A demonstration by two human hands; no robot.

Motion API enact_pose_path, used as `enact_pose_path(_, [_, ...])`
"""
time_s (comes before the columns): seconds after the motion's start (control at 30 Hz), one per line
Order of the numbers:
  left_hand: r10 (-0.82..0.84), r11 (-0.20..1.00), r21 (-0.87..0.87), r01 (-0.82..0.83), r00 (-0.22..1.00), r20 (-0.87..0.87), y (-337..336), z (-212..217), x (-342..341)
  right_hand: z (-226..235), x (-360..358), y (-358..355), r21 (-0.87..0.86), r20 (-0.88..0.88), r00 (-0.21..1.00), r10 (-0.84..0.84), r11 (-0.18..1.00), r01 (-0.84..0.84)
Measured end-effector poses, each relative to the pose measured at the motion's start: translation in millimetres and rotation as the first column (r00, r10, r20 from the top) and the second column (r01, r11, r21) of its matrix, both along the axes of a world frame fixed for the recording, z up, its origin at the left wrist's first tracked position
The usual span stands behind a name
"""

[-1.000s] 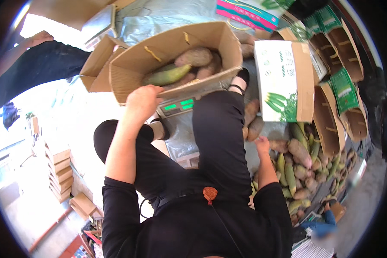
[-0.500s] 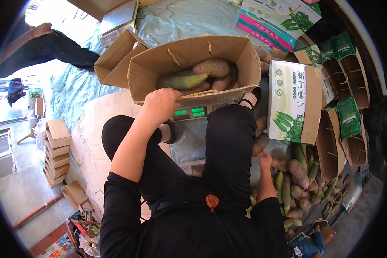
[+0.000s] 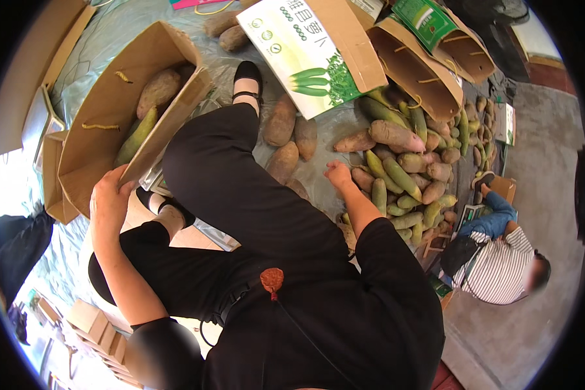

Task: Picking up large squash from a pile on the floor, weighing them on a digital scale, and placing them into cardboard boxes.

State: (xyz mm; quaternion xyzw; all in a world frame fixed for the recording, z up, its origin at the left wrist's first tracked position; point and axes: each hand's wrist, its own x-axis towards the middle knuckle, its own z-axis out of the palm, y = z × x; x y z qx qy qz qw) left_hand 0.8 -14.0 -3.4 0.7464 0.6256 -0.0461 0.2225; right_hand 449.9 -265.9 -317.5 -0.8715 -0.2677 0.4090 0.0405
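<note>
Open cardboard box (image 3: 92,159) at far left; left hand (image 3: 109,200) on its near edge, fingers closed over rim. Right hand (image 3: 338,174) beside pile of roots (image 3: 402,177), fingers curled, cannot tell whether holding anything. Box probably heavy with green radish (image 3: 136,138) and brown root (image 3: 159,91) inside; walls look stiff, bendable; base likely surer hold than rope handles (image 3: 101,127). Creased plastic sheet (image 3: 110,32) underneath; bare floor (image 3: 539,162), co-worker (image 3: 497,263) at right.

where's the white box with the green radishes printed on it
The white box is at the top centre of the head view, between the right shoe and an open brown box to its right, just beyond the vegetable pile.
</note>
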Motion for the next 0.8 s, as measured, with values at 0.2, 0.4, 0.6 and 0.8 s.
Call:
enact_pose_path(0.2, [0.006, 1.0, -0.026, -0.007, 1.0, -0.004, -1.9, -5.6, -1.9, 2.0, 50.4, -14.3, 0.163, 0.153, 0.985, -0.086, 0.985, 0.061])
enact_pose_path(0.4, [0.041, 0.994, -0.097, -0.043, 0.999, -0.025, 8.6, -2.2, 13.0, -5.2, 96.6, -23.9, 0.163, 0.059, 0.937, -0.346, 0.929, 0.332])
enact_pose_path(0.6, [0.028, 0.999, -0.044, -0.03, 0.998, -0.051, 3.7, -3.9, -13.1, 93.5, 82.8, 9.9, -0.165, 0.631, 0.736, 0.246, 0.969, -0.183])
enact_pose_path(0.8, [0.038, 0.999, -0.031, -0.04, 0.998, -0.059, 3.6, -13.5, 0.7, 118.9, 103.0, -27.4, -0.5, 0.45, 0.786, 0.424, 0.849, -0.171])
